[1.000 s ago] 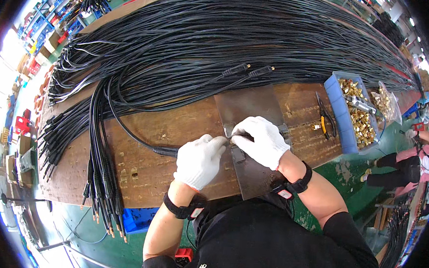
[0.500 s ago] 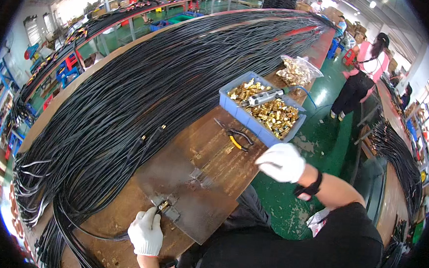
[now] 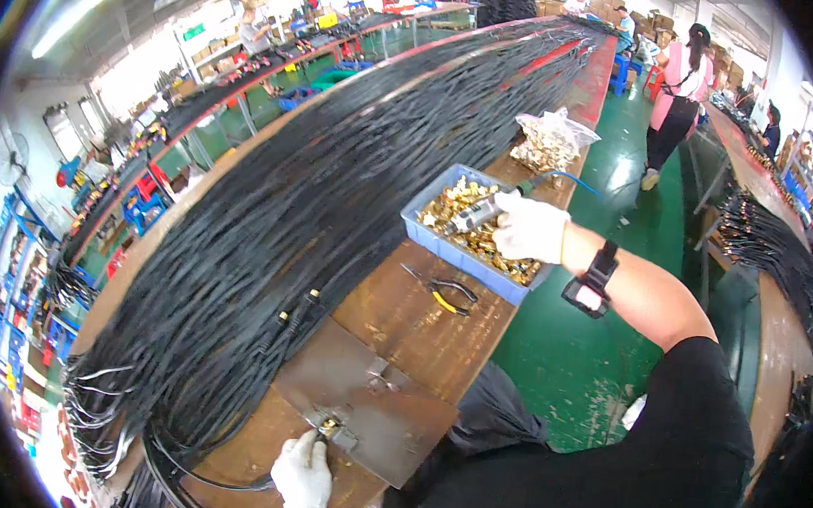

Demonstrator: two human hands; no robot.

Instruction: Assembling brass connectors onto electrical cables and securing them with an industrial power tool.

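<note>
My left hand (image 3: 304,476), in a white glove, pinches the end of a black cable (image 3: 225,483) at the small metal fixture (image 3: 343,434). A brass-coloured connector (image 3: 328,426) sits in this fixture, just beyond my fingertips. The fixture stands on a grey metal plate (image 3: 386,439). Over a blue plastic box (image 3: 467,256) of gold-coloured metal connectors (image 3: 466,200), my gloved right hand (image 3: 531,232) is closed around a grey cylindrical power screwdriver (image 3: 476,215). A blue hose (image 3: 574,179) runs from its far end. Part of the tool is hidden by my fingers.
Yellow-and-black pliers (image 3: 445,294) lie between box and plate. A thick spread of black cables (image 3: 269,218) covers the table's left side. Behind the box is a clear bag (image 3: 553,140) of metal parts. A person in pink (image 3: 682,94) stands in the right aisle.
My right hand has moved from beside the table up to the blue box and taken hold of the power screwdriver. My left hand stays at the fixture. The whole view has shifted.
</note>
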